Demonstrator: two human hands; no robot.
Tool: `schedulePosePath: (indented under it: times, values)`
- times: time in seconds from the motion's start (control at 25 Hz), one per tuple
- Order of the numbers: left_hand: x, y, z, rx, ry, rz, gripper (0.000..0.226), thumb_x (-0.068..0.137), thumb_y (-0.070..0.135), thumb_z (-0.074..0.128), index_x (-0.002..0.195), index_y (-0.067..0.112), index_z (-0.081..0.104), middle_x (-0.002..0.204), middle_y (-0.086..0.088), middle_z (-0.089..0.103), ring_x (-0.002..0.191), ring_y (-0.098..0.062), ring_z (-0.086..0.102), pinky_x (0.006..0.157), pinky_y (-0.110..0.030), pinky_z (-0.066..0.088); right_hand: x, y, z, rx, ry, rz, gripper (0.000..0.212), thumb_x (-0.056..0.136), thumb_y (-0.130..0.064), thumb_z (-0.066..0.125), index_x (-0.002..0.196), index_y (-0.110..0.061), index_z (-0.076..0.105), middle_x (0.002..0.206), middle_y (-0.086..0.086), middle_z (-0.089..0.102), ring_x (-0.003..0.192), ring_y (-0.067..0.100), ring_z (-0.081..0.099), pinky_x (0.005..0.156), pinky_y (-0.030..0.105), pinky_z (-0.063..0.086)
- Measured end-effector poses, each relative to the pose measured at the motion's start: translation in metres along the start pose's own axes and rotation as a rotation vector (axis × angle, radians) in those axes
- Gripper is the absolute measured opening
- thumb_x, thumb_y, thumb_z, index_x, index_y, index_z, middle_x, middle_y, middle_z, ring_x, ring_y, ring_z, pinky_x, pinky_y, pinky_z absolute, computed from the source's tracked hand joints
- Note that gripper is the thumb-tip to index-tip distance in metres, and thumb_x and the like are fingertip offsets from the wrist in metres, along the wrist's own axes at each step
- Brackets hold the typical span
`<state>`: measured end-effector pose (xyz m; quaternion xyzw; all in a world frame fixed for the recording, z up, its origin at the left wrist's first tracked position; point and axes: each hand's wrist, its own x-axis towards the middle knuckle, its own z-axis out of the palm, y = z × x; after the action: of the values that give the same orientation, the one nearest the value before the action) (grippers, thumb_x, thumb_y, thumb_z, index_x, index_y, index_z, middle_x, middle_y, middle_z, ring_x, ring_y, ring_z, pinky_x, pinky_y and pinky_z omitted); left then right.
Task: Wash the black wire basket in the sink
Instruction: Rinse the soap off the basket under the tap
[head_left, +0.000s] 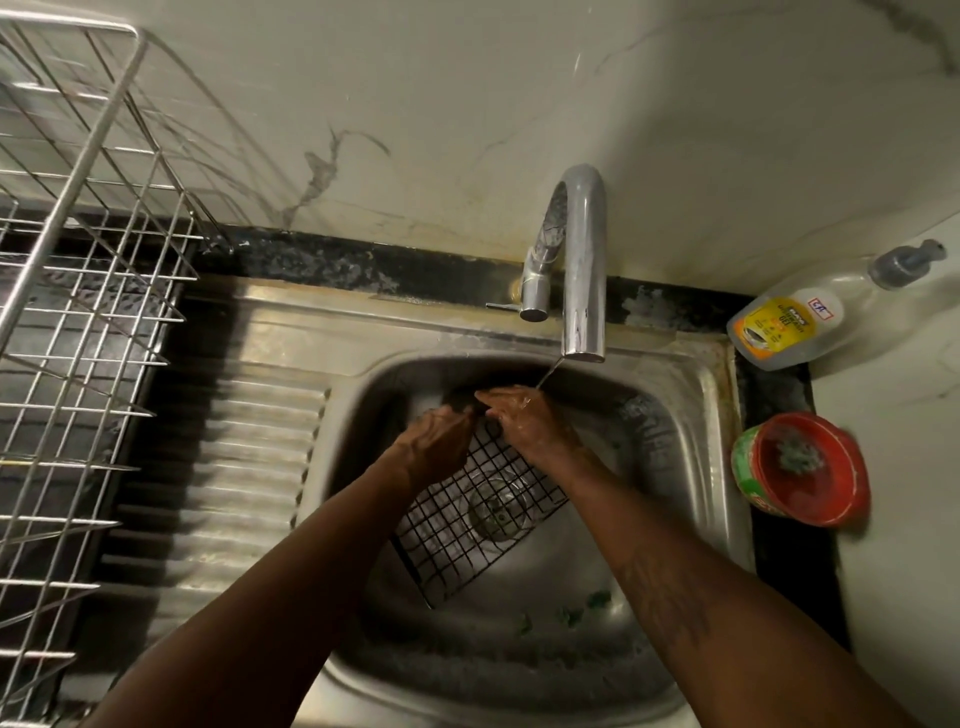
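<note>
The black wire basket lies tilted in the steel sink, its grid over the drain. My left hand grips the basket's far end from the left, fingers curled down over it. My right hand is wet and meets it from the right, with its fingers stretched over the same far edge and the thumb tucked beneath. A thin stream of water falls from the chrome faucet onto my right hand. The basket's far end is hidden under both hands.
A steel dish rack stands on the left beside the ribbed drainboard. At the right are a dish gel bottle and a red tub holding a scrubber. Green scraps lie in the basin.
</note>
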<state>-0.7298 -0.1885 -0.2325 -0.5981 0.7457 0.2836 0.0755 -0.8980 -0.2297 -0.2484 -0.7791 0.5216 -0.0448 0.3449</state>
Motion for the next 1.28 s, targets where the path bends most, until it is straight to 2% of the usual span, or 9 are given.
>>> schedulePosePath:
  times: [0.2, 0.32, 0.44, 0.6, 0.76, 0.92, 1.08, 1.16, 1.28]
  values:
    - [-0.006, 0.011, -0.001, -0.056, -0.109, -0.024, 0.007, 0.091, 0.007, 0.057, 0.097, 0.011, 0.057, 0.093, -0.004, 0.057, 0.069, -0.013, 0.051, 0.06, -0.021, 0.039, -0.011, -0.005, 0.009, 0.042, 0.166, 0.114, 0.045, 0.092, -0.017, 0.074, 0.135, -0.007, 0.064, 0.143, 0.01, 0.061, 0.133, 0.024, 0.057, 0.112, 0.028, 0.04]
    - [-0.004, 0.012, 0.0, -0.136, -0.143, -0.102, 0.026, 0.093, 0.009, 0.056, 0.072, 0.02, 0.045, 0.079, -0.001, 0.055, 0.058, -0.007, 0.049, 0.049, -0.017, 0.037, -0.012, -0.007, 0.015, 0.127, 0.165, 0.209, 0.038, 0.094, -0.019, 0.072, 0.131, -0.011, 0.067, 0.143, 0.006, 0.061, 0.131, 0.021, 0.058, 0.11, 0.028, 0.041]
    - [-0.009, 0.007, -0.004, -0.132, -0.161, -0.127, 0.022, 0.098, 0.01, 0.052, 0.077, 0.01, 0.059, 0.066, 0.001, 0.056, 0.054, -0.009, 0.054, 0.047, -0.017, 0.043, -0.006, 0.003, 0.008, 0.112, 0.063, 0.315, 0.02, 0.1, -0.022, 0.063, 0.114, -0.024, 0.076, 0.12, 0.002, 0.073, 0.107, 0.019, 0.068, 0.097, 0.038, 0.056]
    - [-0.017, 0.006, -0.007, -0.137, -0.045, -0.16, 0.022, 0.099, 0.014, 0.048, 0.077, 0.015, 0.051, 0.076, -0.001, 0.055, 0.059, -0.011, 0.049, 0.054, -0.022, 0.042, -0.014, 0.011, 0.002, -0.061, 0.021, 0.328, 0.017, 0.102, -0.025, 0.055, 0.105, -0.033, 0.069, 0.099, -0.002, 0.071, 0.081, 0.011, 0.065, 0.072, 0.036, 0.061]
    - [-0.012, 0.006, -0.005, -0.03, 0.048, -0.121, 0.009, 0.1, 0.019, 0.047, 0.093, 0.018, 0.051, 0.084, -0.002, 0.053, 0.061, -0.011, 0.047, 0.055, -0.026, 0.038, -0.022, 0.011, 0.002, -0.078, 0.14, 0.368, 0.046, 0.101, -0.015, 0.057, 0.139, -0.039, 0.046, 0.098, 0.004, 0.069, 0.08, 0.018, 0.067, 0.064, 0.036, 0.061]
    - [0.011, 0.004, -0.003, -0.06, 0.068, -0.029, 0.016, 0.105, 0.022, 0.049, 0.099, 0.019, 0.063, 0.078, 0.004, 0.057, 0.059, -0.007, 0.054, 0.05, -0.018, 0.036, -0.039, 0.029, 0.008, -0.124, 0.256, 0.49, 0.06, 0.1, -0.019, 0.058, 0.149, -0.044, 0.037, 0.101, 0.004, 0.067, 0.08, 0.017, 0.062, 0.061, 0.033, 0.056]
    - [0.022, 0.004, -0.015, -0.084, 0.046, -0.054, 0.016, 0.102, 0.022, 0.056, 0.101, 0.014, 0.07, 0.074, 0.007, 0.059, 0.06, -0.006, 0.058, 0.051, -0.015, 0.04, -0.054, 0.033, 0.014, -0.039, 0.422, 0.539, 0.056, 0.1, -0.016, 0.061, 0.148, -0.038, 0.045, 0.103, 0.005, 0.063, 0.09, 0.022, 0.063, 0.068, 0.037, 0.058]
    - [0.007, 0.0, -0.022, -0.108, 0.171, -0.161, 0.015, 0.098, 0.028, 0.062, 0.1, 0.015, 0.069, 0.068, 0.01, 0.054, 0.055, -0.004, 0.052, 0.048, -0.015, 0.035, -0.057, 0.033, 0.015, 0.047, 0.516, 0.581, 0.044, 0.1, -0.017, 0.061, 0.14, -0.032, 0.054, 0.101, 0.005, 0.064, 0.091, 0.024, 0.065, 0.066, 0.036, 0.056]
    - [-0.03, -0.006, -0.016, -0.213, 0.335, -0.374, 0.032, 0.091, 0.047, 0.07, 0.1, 0.017, 0.07, 0.08, 0.002, 0.07, 0.068, -0.015, 0.064, 0.061, -0.028, 0.049, -0.061, 0.036, 0.016, 0.15, 0.677, 0.612, 0.019, 0.098, -0.018, 0.061, 0.116, -0.019, 0.068, 0.096, 0.01, 0.07, 0.09, 0.029, 0.066, 0.068, 0.031, 0.046]
